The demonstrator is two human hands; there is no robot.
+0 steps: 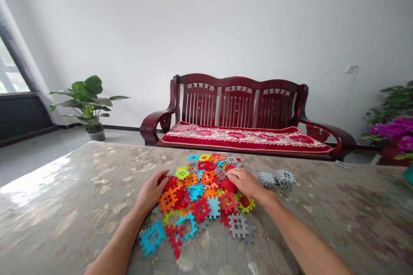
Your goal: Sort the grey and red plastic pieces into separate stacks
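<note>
A heap of plastic interlocking tiles point(195, 192) with notched edges lies on the table before me, in red, orange, blue, yellow-green and grey. Some are solid, others have window-like cut-outs. My left hand point(152, 191) rests against the heap's left side, fingers stretched and touching red and orange tiles; I see nothing gripped in it. On the right side, my right hand point(244, 180) lies over the heap with its fingers extended beside a small grey tile point(221, 173) and red tiles. Its palm side is hidden. A blue window tile point(152, 238) sits at the near left, a grey window tile point(238, 225) at the near right.
Stacked grey tiles point(285, 178) stand right of the heap, beside my right forearm. The table point(106, 172) has a glossy patterned cover. Behind it stands a dark red wooden bench point(238, 99) with a red floral cushion. Potted plants point(90, 99) flank the scene.
</note>
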